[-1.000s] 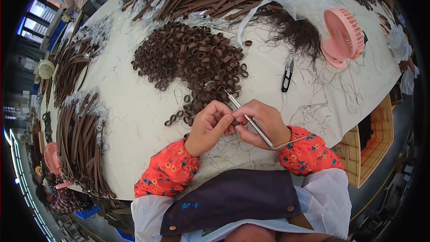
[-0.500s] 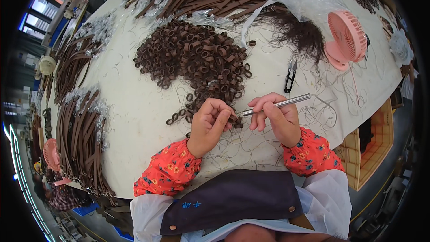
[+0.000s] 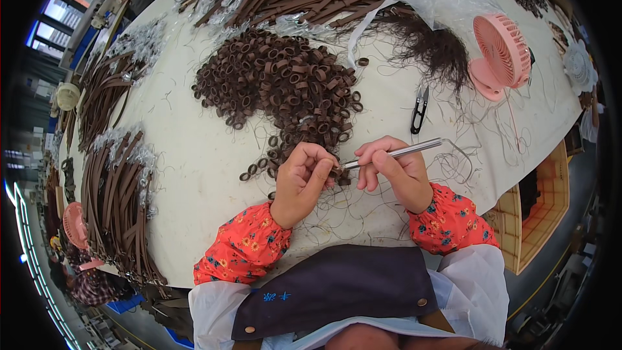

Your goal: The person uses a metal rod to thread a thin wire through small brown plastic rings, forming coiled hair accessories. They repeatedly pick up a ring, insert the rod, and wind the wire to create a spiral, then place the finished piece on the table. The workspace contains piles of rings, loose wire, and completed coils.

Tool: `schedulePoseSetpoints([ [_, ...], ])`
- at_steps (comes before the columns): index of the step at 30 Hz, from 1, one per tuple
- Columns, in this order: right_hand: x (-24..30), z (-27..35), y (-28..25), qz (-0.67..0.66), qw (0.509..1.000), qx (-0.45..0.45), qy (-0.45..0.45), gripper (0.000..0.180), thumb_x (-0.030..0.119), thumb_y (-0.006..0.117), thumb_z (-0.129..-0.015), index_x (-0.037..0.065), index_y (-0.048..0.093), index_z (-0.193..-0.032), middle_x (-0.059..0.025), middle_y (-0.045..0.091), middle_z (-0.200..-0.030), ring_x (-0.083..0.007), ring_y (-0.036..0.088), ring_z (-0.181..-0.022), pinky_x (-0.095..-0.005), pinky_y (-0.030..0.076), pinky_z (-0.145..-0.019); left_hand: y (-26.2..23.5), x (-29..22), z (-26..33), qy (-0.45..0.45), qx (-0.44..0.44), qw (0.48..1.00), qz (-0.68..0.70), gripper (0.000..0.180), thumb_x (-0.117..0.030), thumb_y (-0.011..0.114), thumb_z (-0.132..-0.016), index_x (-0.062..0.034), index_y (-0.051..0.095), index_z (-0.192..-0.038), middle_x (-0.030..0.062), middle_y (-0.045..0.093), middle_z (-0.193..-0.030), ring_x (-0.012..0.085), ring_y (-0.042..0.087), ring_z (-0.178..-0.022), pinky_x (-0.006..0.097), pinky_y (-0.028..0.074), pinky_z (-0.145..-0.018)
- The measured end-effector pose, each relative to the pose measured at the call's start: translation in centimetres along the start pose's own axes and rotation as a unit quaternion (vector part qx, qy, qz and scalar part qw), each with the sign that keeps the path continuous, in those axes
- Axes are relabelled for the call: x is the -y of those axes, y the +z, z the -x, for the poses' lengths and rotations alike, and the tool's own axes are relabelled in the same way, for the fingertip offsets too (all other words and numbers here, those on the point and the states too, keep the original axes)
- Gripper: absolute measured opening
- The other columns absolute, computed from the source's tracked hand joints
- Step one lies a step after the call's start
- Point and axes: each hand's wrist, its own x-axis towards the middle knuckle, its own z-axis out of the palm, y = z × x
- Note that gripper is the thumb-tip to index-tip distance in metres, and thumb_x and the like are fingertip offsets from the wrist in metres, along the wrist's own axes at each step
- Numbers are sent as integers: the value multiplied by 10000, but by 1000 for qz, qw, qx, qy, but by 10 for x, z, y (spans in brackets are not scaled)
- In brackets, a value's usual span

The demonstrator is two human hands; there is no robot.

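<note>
Since the earlier frame, right hand (image 3: 395, 172) has swung the metal tool (image 3: 395, 151) level, tip now at left hand (image 3: 304, 178). Right grip closed on the tool; left grip pinched shut on a small brown loop (image 3: 337, 170). Both sit near the worktop's (image 3: 194, 175) near edge, touching the brown loop pile (image 3: 278, 81). Black snips (image 3: 420, 109) lie beside; pink fan (image 3: 500, 55) toward the right edge.

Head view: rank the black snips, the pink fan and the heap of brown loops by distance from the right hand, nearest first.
From the right hand:
1. Black snips, just above it on the table.
2. Heap of brown loops, up and to the left; its lower tail comes about as near as the snips.
3. Pink fan, up at the far right edge.
</note>
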Motion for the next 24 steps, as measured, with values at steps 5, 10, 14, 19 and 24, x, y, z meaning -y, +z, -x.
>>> schedulePoseSetpoints([
  [5,0,0,-1,-3,1000,3,-2,253,211,460,-1004,-22,555,-1015,-51,570,-747,-118,579,-689,-287,497,-686,0,1,0,-4,0,1000,6,83,-83,511,-970,-11,496,-1008,43,614,-905,51,554,-690,187,480,-623],
  [10,-1,-2,5,288,950,-24,-115,213,154,641,-882,35,570,-1043,-67,617,-800,-175,614,-730,-282,482,-682,2,0,1,15,-11,999,-33,91,-84,514,-970,-9,509,-1020,38,616,-885,52,560,-702,188,470,-621],
  [14,-15,-7,7,432,876,-16,-213,369,56,740,-736,76,576,-1066,-76,630,-854,-221,629,-758,-311,497,-669,2,10,4,39,-10,996,-77,98,-78,524,-964,-4,525,-1026,39,627,-885,58,573,-724,193,471,-623],
  [19,-14,-3,10,384,904,-55,-180,366,3,714,-737,72,576,-1070,-78,630,-859,-202,643,-736,-294,516,-639,9,-3,-1,-9,28,996,87,200,-108,514,-972,-5,472,-1137,80,627,-984,100,597,-776,235,491,-666],
  [24,-17,-1,9,339,921,-83,-176,364,12,708,-760,68,572,-1093,-71,631,-861,-157,646,-725,-262,513,-621,5,-1,-2,-76,144,978,133,281,-115,529,-966,-7,443,-1211,86,623,-993,111,596,-772,249,491,-666],
])
